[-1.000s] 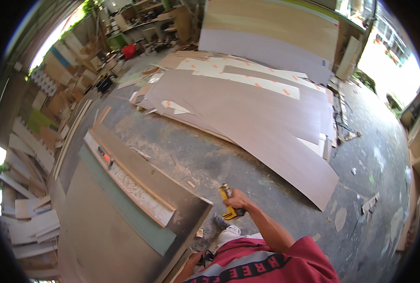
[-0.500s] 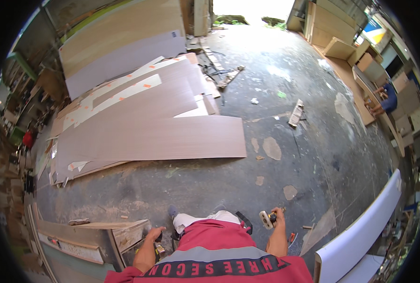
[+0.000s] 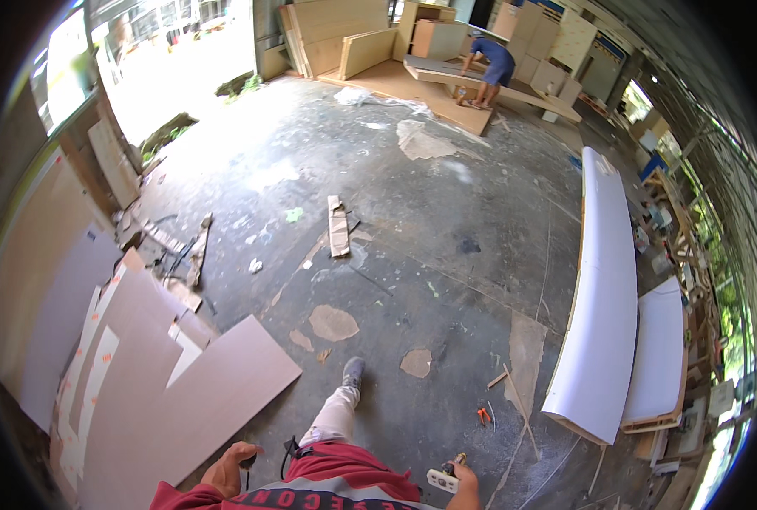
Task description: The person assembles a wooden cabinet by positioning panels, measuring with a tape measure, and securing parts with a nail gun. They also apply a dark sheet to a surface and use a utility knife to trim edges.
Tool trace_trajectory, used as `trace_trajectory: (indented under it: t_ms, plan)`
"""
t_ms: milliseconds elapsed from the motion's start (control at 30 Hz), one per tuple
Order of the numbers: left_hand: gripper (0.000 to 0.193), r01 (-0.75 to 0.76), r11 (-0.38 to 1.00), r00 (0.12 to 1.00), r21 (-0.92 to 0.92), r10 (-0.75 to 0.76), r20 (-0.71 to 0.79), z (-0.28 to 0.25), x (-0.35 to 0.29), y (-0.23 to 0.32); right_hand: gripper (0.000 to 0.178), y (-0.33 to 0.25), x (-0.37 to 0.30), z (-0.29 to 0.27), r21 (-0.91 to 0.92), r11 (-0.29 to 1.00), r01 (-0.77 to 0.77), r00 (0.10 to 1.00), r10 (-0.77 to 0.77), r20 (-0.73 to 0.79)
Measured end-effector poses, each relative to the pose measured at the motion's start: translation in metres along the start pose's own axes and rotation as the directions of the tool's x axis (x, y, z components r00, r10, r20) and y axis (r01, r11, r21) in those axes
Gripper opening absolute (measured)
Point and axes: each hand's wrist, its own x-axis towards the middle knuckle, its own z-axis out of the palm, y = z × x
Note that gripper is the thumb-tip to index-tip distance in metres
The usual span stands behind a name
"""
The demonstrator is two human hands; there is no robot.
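Nearest us, at the lower edge, our right hand [image 3: 462,484] has its fingers clamped on a hand tool [image 3: 444,481], which turns a pale, holed face to the left and shows a bit of yellow above it. Our left hand [image 3: 225,472] has its fingers curled around a small dark object [image 3: 248,461], too little of which shows for us to name it. Between the hands are our red shirt [image 3: 357,467] and one pale trouser leg [image 3: 331,418], ending in a grey shoe [image 3: 354,372] on the concrete floor [image 3: 446,314].

Just beyond the right hand, orange-handled pliers [image 3: 484,416] lie on the floor near thin wood strips [image 3: 524,415]. To our left, a brownish laminate sheet [image 3: 191,408] tops a loose stack; to our right, a long white panel [image 3: 595,297] stands beside a shorter white panel [image 3: 657,353].

Farther out, a flat cardboard strip [image 3: 337,226] lies on the floor. At the far end, a co-worker [image 3: 493,64] in dark blue bends over a long board [image 3: 446,75], near pale wooden cabinets [image 3: 436,40].
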Motion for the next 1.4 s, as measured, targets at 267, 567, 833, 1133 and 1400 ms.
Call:
trace_trajectory:
  t_ms: [267, 567, 833, 1133, 1400]
  plan:
    - [0.049, -0.239, 0.858, 0.953, 0.454, 0.298, -0.062, -0.146, 0.097, 0.415, 0.031, -0.060, -0.005, 0.025, 0.209, 0.978, -0.008, 0.986, 0.043, -0.163]
    - [0.060, -0.574, 0.571, 0.698, 0.587, 0.716, -0.013, -0.091, 0.078, 0.902, 0.031, -0.291, 0.055, 0.030, 0.252, 0.966, 0.061, 0.985, -0.017, -0.173]
    - [0.065, -0.466, 0.621, 0.783, 0.630, 0.621, -0.034, -0.031, 0.093, 1.095, 0.033, -0.521, 0.121, -0.116, 0.142, 0.973, 0.184, 0.954, -0.142, -0.264]
    - [0.068, -0.135, 0.745, 0.974, 0.653, 0.220, -0.049, -0.044, 0.135, 1.170, 0.023, -0.832, 0.248, -0.324, 0.216, 0.946, 0.241, 0.850, -0.098, -0.517]
    - [0.070, 0.021, 0.705, 0.926, 0.709, 0.254, -0.279, -0.037, 0.215, 1.428, 0.026, -1.010, 0.340, -0.431, 0.359, 0.916, 0.180, 0.914, -0.021, -0.406]
